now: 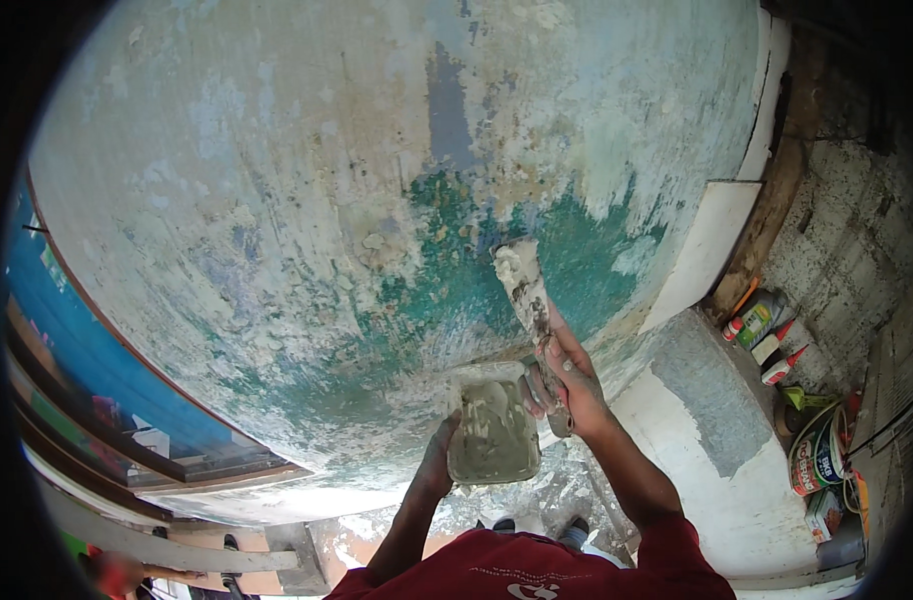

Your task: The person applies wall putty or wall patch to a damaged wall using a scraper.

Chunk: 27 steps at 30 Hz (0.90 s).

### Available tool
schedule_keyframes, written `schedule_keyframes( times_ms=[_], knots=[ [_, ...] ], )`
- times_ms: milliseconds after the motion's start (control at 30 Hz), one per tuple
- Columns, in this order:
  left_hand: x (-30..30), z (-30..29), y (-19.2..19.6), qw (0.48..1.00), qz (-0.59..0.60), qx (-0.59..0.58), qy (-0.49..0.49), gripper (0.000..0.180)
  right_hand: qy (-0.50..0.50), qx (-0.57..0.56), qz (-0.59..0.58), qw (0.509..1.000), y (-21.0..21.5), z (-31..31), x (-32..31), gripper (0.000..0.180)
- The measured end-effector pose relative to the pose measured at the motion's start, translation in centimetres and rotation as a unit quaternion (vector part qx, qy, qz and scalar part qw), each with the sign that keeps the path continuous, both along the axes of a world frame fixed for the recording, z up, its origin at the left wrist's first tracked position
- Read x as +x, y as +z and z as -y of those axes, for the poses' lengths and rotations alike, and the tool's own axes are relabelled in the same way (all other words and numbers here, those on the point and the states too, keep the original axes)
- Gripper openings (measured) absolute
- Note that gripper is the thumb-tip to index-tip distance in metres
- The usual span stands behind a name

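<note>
My right hand is closed round the handle of a putty knife, whose blade carries a lump of pale, wet putty. The blade's tip is over the green patch of the wall; whether it touches is hard to tell. My left hand grips the left side of a rectangular plastic tub with grey-green putty spread inside. The fingers of my right hand are close to the tub's right rim.
A blue-paned window with a wooden frame is at the left. On the right ledge are several bottles and a paint bucket. A white board leans by the wall's right edge. Part of another person shows at lower left.
</note>
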State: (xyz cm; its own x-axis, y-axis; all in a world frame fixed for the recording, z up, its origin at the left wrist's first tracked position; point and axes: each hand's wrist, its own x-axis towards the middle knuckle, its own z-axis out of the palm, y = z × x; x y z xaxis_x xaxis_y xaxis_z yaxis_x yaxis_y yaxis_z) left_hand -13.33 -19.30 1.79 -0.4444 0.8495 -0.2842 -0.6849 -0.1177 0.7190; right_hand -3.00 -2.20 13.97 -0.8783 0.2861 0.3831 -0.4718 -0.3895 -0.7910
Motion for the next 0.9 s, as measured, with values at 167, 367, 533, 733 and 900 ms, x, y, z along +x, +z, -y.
schedule_keyframes(
  times_ms=[167,367,533,733,900],
  knots=[
    [-0.4,0.5,0.2,1.0,-0.005,0.022,-0.003,0.054,-0.128,0.162,0.016,0.978,1.0,-0.9,-1.6,0.06],
    [-0.3,1.0,0.6,0.999,0.013,0.031,0.005,0.055,-0.21,0.271,0.001,0.94,0.2,-2.6,-3.5,0.06],
    [-0.3,1.0,0.4,0.999,0.002,0.031,0.006,0.056,-0.235,0.314,-0.021,0.92,-1.8,-4.1,-4.9,0.063],
    [-0.3,0.7,1.2,0.999,0.03,0.025,0.01,0.056,-0.395,0.519,-0.059,0.756,-1.6,-5.7,-5.5,0.058],
    [-0.3,0.6,1.0,0.999,0.02,0.032,0.01,0.055,-0.483,0.673,-0.154,0.539,-1.1,-7.5,-6.0,0.056]
  ],
)
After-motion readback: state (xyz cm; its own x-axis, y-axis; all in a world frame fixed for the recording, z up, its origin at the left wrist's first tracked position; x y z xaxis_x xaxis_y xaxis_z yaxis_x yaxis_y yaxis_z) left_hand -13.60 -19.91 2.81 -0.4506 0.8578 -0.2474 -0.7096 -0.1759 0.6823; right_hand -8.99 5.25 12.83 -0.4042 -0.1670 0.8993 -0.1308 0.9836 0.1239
